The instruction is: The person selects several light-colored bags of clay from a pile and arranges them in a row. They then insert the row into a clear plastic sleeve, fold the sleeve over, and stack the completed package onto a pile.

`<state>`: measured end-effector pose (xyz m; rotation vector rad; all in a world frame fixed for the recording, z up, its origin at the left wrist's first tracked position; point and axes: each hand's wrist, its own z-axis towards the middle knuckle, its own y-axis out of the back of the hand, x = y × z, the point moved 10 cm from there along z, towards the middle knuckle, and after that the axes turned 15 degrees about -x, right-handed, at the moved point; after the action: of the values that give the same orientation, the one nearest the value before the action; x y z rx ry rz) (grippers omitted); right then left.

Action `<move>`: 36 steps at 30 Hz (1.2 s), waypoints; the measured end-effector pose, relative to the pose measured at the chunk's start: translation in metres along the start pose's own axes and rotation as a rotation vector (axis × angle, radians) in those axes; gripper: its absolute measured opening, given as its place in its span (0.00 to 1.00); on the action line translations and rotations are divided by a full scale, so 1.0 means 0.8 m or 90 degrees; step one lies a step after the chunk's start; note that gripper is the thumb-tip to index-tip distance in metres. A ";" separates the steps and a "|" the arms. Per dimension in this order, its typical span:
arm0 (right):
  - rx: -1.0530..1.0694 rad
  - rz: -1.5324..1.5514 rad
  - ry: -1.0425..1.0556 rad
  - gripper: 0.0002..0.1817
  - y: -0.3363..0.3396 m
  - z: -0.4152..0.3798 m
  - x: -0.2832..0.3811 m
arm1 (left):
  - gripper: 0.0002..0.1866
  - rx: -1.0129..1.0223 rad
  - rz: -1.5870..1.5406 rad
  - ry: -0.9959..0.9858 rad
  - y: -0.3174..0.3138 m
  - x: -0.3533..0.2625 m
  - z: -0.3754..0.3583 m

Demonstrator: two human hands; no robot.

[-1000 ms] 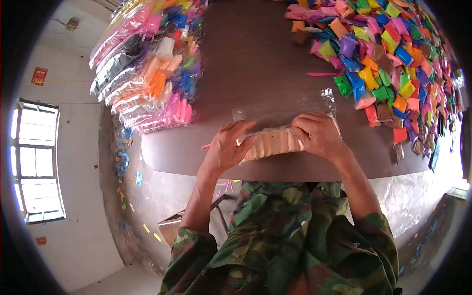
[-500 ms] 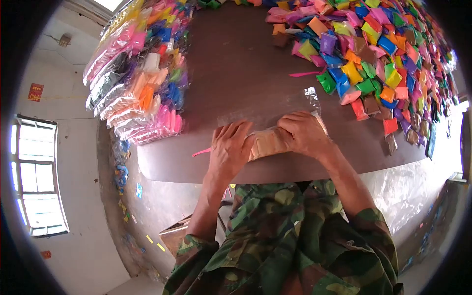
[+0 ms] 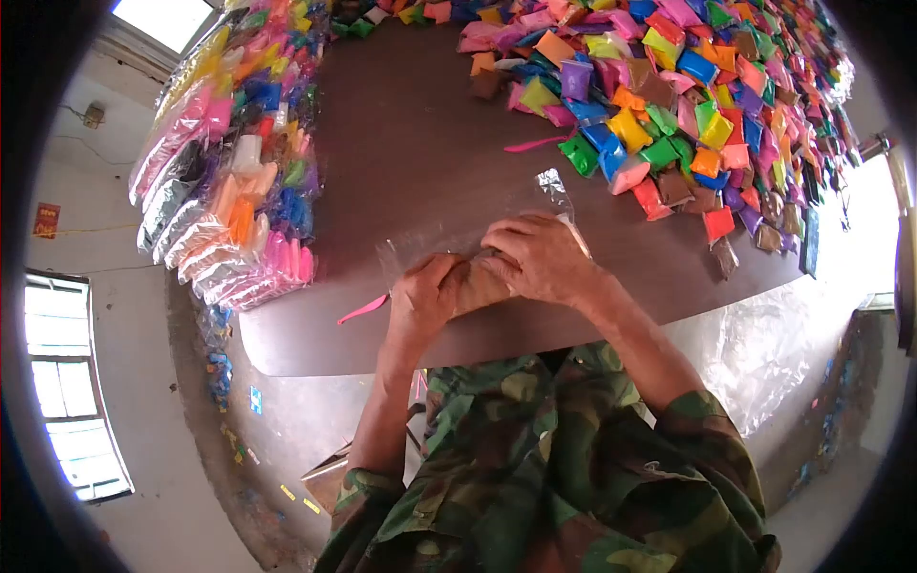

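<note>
Near the front edge of the brown table, a clear plastic bag with tan packets inside lies between my hands. My left hand is closed on the bag's left end. My right hand grips it from above on the right, its fingers bent close to the left hand. The fingers cover much of the packets. Clear film sticks out beyond both hands, with a shiny corner at the top right. A pink strip lies just left of my left hand.
Stacked clear bags of colourful packets line the table's left side. A large heap of small coloured packets covers the right and back. Another pink strip lies by the heap. Clear plastic sheeting hangs below the right edge.
My hands have come closer together on the bag, and the packets between them are more covered. The whole view has shifted, so the table and heaps appear further left.
</note>
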<state>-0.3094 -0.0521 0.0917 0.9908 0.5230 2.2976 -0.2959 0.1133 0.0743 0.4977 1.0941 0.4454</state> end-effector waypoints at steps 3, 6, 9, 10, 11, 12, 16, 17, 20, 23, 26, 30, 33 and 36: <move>0.028 -0.035 0.002 0.12 0.030 0.012 -0.011 | 0.06 -0.008 0.000 -0.008 0.001 -0.003 0.000; 0.032 -0.056 -0.034 0.16 0.066 0.006 -0.045 | 0.06 -0.016 -0.003 -0.010 0.000 0.004 -0.004; 0.039 -0.017 -0.046 0.17 0.074 -0.008 -0.068 | 0.05 -0.008 0.010 -0.005 -0.002 0.007 -0.004; 0.044 -0.009 -0.024 0.17 0.070 -0.013 -0.066 | 0.06 -0.001 0.018 -0.004 -0.002 0.007 -0.004; 0.048 -0.001 -0.002 0.18 0.066 -0.018 -0.064 | 0.06 0.001 0.014 -0.001 -0.002 0.009 -0.005; 0.058 -0.010 0.003 0.17 0.062 -0.023 -0.063 | 0.06 0.004 0.010 0.001 -0.003 0.010 -0.005; 0.088 -0.045 0.010 0.15 0.047 -0.040 -0.063 | 0.06 0.008 0.007 0.007 -0.003 0.013 -0.006; 0.093 -0.055 0.006 0.14 0.045 -0.042 -0.066 | 0.07 0.008 0.007 0.007 -0.003 0.012 -0.006; 0.118 -0.066 0.009 0.13 0.041 -0.044 -0.067 | 0.06 0.008 0.002 -0.001 -0.002 0.008 -0.004; 0.105 -0.070 0.020 0.13 0.044 -0.040 -0.064 | 0.06 -0.002 -0.007 -0.011 -0.001 0.008 -0.003; 0.036 -0.114 0.050 0.12 0.056 -0.031 -0.053 | 0.05 -0.015 -0.009 0.003 0.000 0.010 -0.006; 0.025 -0.056 0.037 0.12 0.049 -0.016 -0.028 | 0.05 -0.015 -0.011 0.005 -0.001 0.007 -0.004; 0.073 -0.022 0.012 0.11 0.021 -0.031 -0.030 | 0.05 -0.021 -0.011 -0.008 0.000 0.005 -0.002; 0.108 -0.015 -0.031 0.10 0.010 -0.036 -0.040 | 0.05 -0.022 -0.006 0.002 0.000 0.009 -0.004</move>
<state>-0.3160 -0.0821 0.0606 1.1118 0.7158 2.2312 -0.2960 0.1179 0.0683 0.4617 1.0901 0.4564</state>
